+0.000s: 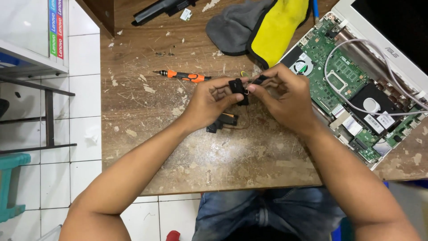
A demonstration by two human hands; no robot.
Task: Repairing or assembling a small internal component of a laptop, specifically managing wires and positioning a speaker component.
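Note:
Both hands meet above the worn wooden table (147,147). My left hand (208,101) and my right hand (285,96) pinch a small black plastic part (237,86) between their fingertips. A thin wire runs from it down to a second small black part (223,121) that lies on the table just below my left hand. To the right lies an opened white laptop (403,58) with its green circuit board (332,58) and a black drive (374,102) exposed.
An orange and black screwdriver (183,76) lies left of the hands, with small screws (162,54) beyond it. A grey and yellow cloth (263,24) and a long black battery (160,10) sit at the far edge. White cable (356,107) loops over the board. Tiled floor at left.

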